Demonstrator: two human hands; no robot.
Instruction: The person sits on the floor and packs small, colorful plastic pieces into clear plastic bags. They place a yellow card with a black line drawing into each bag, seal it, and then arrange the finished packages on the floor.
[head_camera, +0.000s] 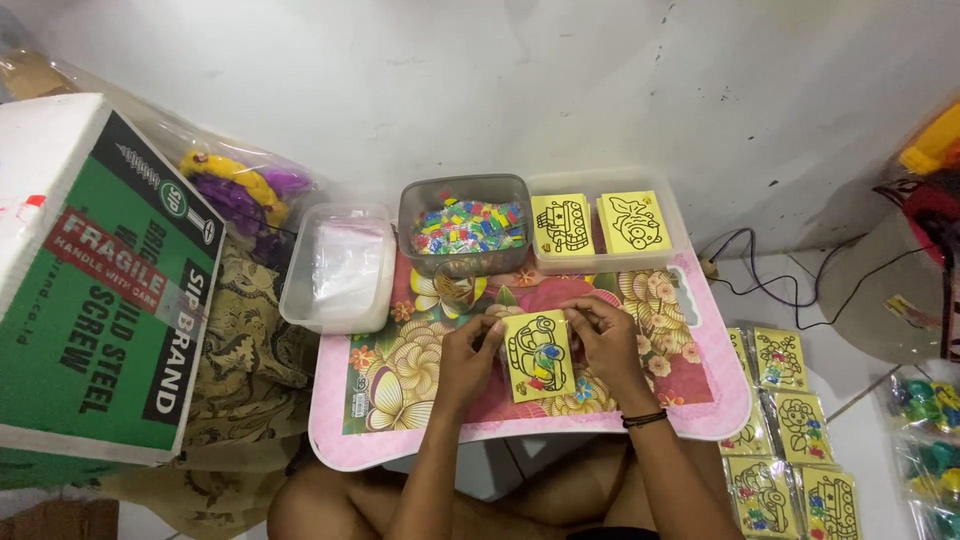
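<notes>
Near the middle of the frame, both hands met over a small yellow card (538, 356) printed with a black outline of a car, a few coloured bits lying on it. The left hand (468, 352) pinched its left edge, fingers closed on it, seemingly to keep it steady. The right hand (603, 335) had its fingers drawn together at the card's upper right corner, gripping there; whether they also held something tiny, I could not tell. The card hovered just above the little pink counter (720, 400) with its flowered mat, close to the person's crossed legs.

Behind it, toward the top centre, stood a clear tub of coloured pieces (470, 226), within easy reach. To its right a tray held more yellow cards (598, 223); to its left sat a tub of clear bags (342, 262). At the lower right, bagged cards (790, 430) lay on the floor. A big green and white carton (95, 290) crowded the left side.
</notes>
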